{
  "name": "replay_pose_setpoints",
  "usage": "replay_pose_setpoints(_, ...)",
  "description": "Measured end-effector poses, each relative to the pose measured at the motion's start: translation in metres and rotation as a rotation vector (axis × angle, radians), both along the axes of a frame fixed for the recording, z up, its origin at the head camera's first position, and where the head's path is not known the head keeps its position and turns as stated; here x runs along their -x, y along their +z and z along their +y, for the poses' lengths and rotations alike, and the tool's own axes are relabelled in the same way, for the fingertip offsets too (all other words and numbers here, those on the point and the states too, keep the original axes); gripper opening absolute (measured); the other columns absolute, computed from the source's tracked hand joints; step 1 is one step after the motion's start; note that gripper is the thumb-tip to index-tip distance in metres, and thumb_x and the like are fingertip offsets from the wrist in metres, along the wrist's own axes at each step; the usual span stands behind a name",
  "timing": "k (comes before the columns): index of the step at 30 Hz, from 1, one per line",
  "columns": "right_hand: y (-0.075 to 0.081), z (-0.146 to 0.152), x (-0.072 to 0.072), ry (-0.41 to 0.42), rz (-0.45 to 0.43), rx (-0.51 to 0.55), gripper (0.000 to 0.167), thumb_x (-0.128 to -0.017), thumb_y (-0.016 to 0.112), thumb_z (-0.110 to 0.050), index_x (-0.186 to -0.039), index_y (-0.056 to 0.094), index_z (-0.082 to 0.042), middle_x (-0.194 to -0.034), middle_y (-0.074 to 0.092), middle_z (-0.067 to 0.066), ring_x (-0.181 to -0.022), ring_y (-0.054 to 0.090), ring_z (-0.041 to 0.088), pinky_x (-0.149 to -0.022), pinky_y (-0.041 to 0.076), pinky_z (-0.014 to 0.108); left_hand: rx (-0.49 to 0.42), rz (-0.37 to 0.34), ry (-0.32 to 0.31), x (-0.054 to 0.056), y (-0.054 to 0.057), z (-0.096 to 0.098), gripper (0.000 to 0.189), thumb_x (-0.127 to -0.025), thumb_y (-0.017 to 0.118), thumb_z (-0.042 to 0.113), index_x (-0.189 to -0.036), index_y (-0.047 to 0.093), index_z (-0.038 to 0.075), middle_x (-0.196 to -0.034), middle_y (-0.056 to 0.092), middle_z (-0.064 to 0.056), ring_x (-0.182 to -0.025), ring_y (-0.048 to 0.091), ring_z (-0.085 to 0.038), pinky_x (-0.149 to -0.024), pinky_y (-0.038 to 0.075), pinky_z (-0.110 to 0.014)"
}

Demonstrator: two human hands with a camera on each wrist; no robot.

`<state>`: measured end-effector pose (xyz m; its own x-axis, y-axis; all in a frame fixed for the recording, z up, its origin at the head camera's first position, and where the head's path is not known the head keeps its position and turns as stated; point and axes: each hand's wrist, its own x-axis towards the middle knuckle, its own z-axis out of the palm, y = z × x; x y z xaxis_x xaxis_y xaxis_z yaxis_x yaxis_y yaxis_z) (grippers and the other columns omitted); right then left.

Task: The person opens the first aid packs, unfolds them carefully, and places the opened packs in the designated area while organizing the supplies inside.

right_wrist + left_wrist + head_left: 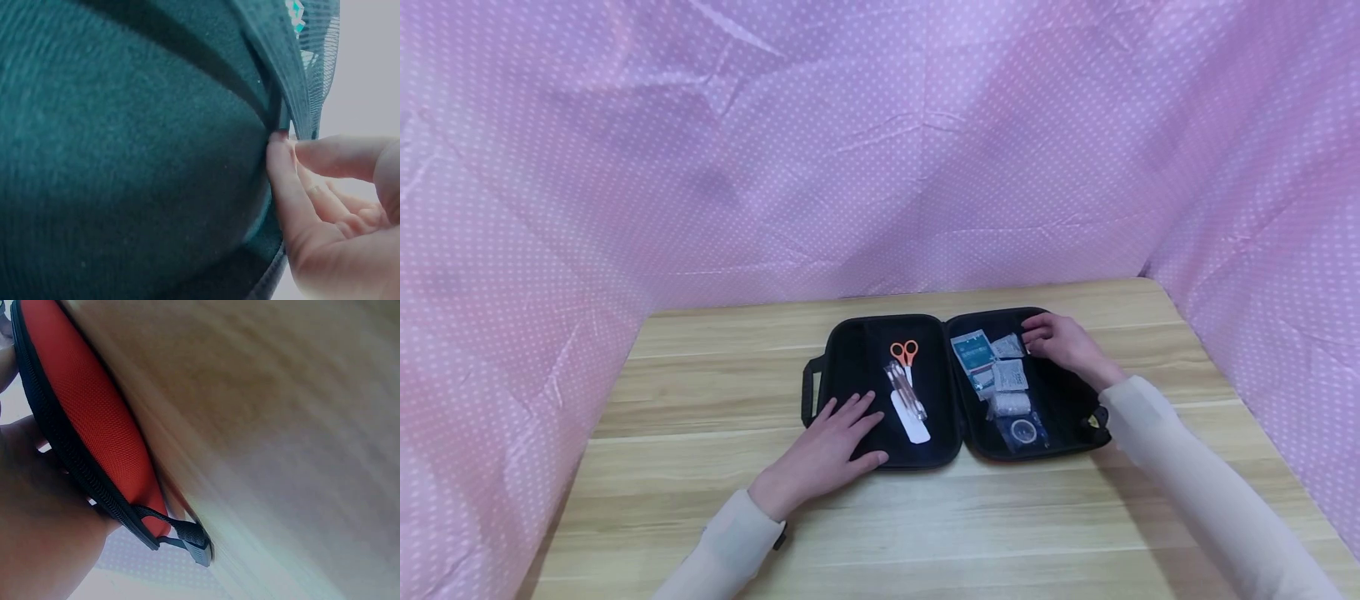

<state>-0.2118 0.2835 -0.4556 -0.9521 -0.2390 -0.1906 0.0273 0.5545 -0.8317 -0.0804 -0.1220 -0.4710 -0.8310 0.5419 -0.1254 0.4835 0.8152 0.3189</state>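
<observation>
An unzipped soft case (850, 350) lies spread out, black inside; its red outer shell (103, 406) and zip show in the left wrist view. My left hand (835, 437), fingers spread, rests on the near left corner of the left half. Orange-handled scissors (904, 353), a packet of cotton swabs (905, 387) and a white strip (912, 421) lie in that half. At the far right edge of the other half is my right hand (1063, 343). In the right wrist view its thumb and forefinger pinch the edge of a mesh pocket (275, 50).
The right half holds a teal packet (976, 360), small clear packets (1010, 375), a white roll (1011, 404) and a bagged tape roll (1023, 431). A carry handle (808, 390) sticks out leftward. Wooden table (715, 350); pink dotted cloth (880, 167) behind.
</observation>
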Motion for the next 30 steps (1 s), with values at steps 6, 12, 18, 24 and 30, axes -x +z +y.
replay_pose_setpoints(6, 0.005, 0.000, -0.003, -0.049, -0.033, 0.087, 0.047, -0.100, 0.043, 0.013, -0.145, 0.033, 0.023, -0.134, 0.054, 0.044, -0.121, 0.061, 0.049, -0.091, 0.058, 0.030, -0.006, 0.001, 0.003, -0.001, 0.001, 0.000, 0.069, -0.102, 0.054, 0.060, -0.152, 0.054, 0.013, -0.167, 0.032, -0.009, -0.154, 0.029, -0.030, -0.124, 0.018, -0.057)
replay_pose_setpoints(12, 0.012, 0.004, -0.008, -0.050, 0.027, 0.006, 0.045, -0.103, 0.044, 0.006, -0.145, 0.035, 0.020, -0.134, 0.055, 0.042, -0.123, 0.059, 0.051, -0.091, 0.058, 0.032, -0.008, 0.006, 0.001, -0.001, 0.001, 0.000, 0.069, -0.102, 0.054, 0.060, -0.152, 0.054, 0.012, -0.167, 0.032, -0.010, -0.154, 0.029, -0.030, -0.124, 0.019, -0.057)
replay_pose_setpoints(18, 0.021, 0.010, -0.017, -0.061, 0.201, -0.078, 0.041, -0.105, 0.053, -0.002, -0.140, 0.046, 0.017, -0.133, 0.061, 0.036, -0.124, 0.060, 0.048, -0.083, 0.045, 0.009, -0.011, 0.021, 0.002, -0.001, 0.002, -0.001, 0.070, -0.102, 0.054, 0.060, -0.152, 0.054, 0.012, -0.167, 0.032, -0.010, -0.154, 0.029, -0.029, -0.124, 0.020, -0.057)
replay_pose_setpoints(24, 0.028, 0.007, -0.038, -0.065, 0.367, -0.026, 0.035, -0.105, 0.057, -0.003, -0.135, 0.054, 0.015, -0.128, 0.064, 0.033, -0.121, 0.061, 0.047, -0.087, 0.038, 0.000, -0.029, 0.028, 0.009, 0.000, 0.003, -0.001, 0.070, -0.102, 0.055, 0.060, -0.152, 0.053, 0.012, -0.167, 0.033, -0.009, -0.154, 0.030, -0.027, -0.123, 0.021, -0.057)
replay_pose_setpoints(30, 0.030, -0.003, -0.062, -0.106, 0.436, -0.019, 0.032, -0.106, 0.058, -0.011, -0.132, 0.062, 0.007, -0.130, 0.067, 0.026, -0.119, 0.063, 0.036, -0.092, 0.037, 0.000, -0.049, 0.047, 0.023, 0.000, 0.004, 0.001, 0.068, -0.102, 0.055, 0.058, -0.152, 0.053, 0.012, -0.167, 0.035, -0.007, -0.153, 0.033, -0.026, -0.122, 0.024, -0.057)
